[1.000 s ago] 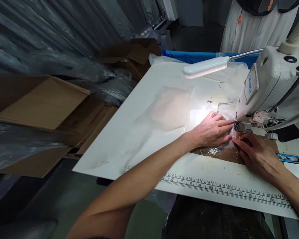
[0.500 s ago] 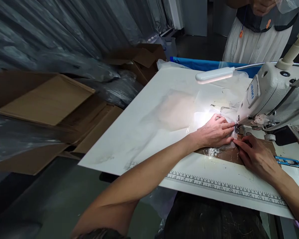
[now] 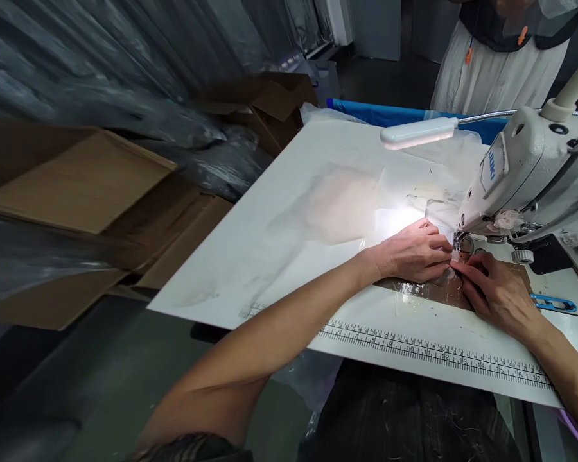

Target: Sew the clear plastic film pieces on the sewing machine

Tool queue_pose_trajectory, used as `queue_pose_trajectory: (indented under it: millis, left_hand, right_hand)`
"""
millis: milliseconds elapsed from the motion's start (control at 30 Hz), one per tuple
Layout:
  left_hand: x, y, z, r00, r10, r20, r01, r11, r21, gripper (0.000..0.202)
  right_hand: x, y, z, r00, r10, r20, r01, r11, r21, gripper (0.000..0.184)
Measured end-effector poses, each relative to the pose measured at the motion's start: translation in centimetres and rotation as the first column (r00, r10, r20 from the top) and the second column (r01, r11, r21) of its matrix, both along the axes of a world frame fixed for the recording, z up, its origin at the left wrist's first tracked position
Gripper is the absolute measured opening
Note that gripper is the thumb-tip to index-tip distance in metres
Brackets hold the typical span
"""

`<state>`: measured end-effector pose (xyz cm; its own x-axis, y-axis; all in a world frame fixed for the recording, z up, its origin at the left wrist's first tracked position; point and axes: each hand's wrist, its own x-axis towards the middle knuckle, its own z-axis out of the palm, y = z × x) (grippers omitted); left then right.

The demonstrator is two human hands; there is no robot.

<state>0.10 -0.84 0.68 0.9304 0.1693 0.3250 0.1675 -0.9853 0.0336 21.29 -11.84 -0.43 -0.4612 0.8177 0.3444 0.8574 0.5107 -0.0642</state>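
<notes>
My left hand [image 3: 417, 251] lies on the sewing table just left of the presser foot [image 3: 456, 241], fingers together and pressed on a piece of thin, see-through white fabric [image 3: 442, 231]. Thumb and forefinger of my right hand [image 3: 498, 289] pinch the near edge of this fabric, right in front of the needle area. The fingertips of both hands almost meet there. Above them stands the white sewing machine head [image 3: 515, 170]. Brown tape [image 3: 417, 290] covers the table under my hands. Most of the fabric is hidden by my left hand.
A white lamp [image 3: 419, 133] lights the work. Blue thread snips [image 3: 553, 303] lie at the right, near a dark flat object [image 3: 551, 256]. A ruler strip [image 3: 433, 353] runs along the front edge. Cardboard boxes [image 3: 77, 183] stand left; a person [image 3: 501, 70] stands beyond the table.
The view has shifted slightly, so the table and machine appear higher. Both hands keep their hold beside the needle; the left fingers look slightly more drawn in.
</notes>
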Motion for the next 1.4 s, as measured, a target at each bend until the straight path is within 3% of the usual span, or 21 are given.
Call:
queue_pose_trajectory:
  millis: [167,433,567,700,933,1033,1167,1300,1400]
  left_hand:
    - [0.0,-0.3,0.5,0.998,0.043,-0.055,-0.042,0.999,0.017,0.036]
    - [0.4,-0.5,0.5,0.985,0.142,-0.103,-0.14,0.99,0.02,0.04]
    - [0.7,-0.4,0.4,0.976,0.193,-0.098,-0.191,0.981,0.03,0.04]
    - [1.0,-0.4,0.3,0.972,0.216,-0.096,-0.214,0.976,0.029,0.04]
    - [0.3,0.0,0.4,0.971,0.239,0.025,-0.24,0.97,0.047,0.036]
    - [-0.1,0.4,1.0,0.98,0.199,0.026,-0.199,0.98,0.014,0.033]
    - [0.3,0.5,1.4,0.998,0.043,-0.039,-0.046,0.995,-0.084,0.024]
    - [0.6,0.5,1.2,0.996,0.053,-0.078,-0.066,0.983,-0.174,0.023]
    - [0.5,0.6,1.1,0.996,0.058,-0.068,-0.071,0.976,-0.207,0.023]
  right_hand:
    - [-0.4,-0.1,0.1,0.999,-0.03,0.017,0.03,0.999,0.016,0.034]
    - [-0.9,-0.2,-0.3,0.984,-0.178,0.032,0.18,0.978,-0.104,0.042]
    - [-1.0,0.0,-0.2,0.981,-0.192,0.009,0.191,0.974,-0.123,0.046]
    - [-0.3,0.0,0.5,0.963,-0.23,-0.143,0.203,0.962,-0.181,0.042]
    - [1.2,0.5,1.2,0.846,-0.397,-0.356,0.345,0.916,-0.203,0.025]
    - [1.0,0.7,1.3,0.834,-0.4,-0.38,0.324,0.913,-0.249,0.028]
    - [1.0,1.3,2.2,0.853,-0.411,-0.323,0.288,0.885,-0.366,0.031]
    - [1.4,2.4,3.0,0.904,-0.371,-0.21,0.248,0.858,-0.45,0.023]
    - [1.4,2.7,2.7,0.896,-0.389,-0.215,0.275,0.865,-0.419,0.021]
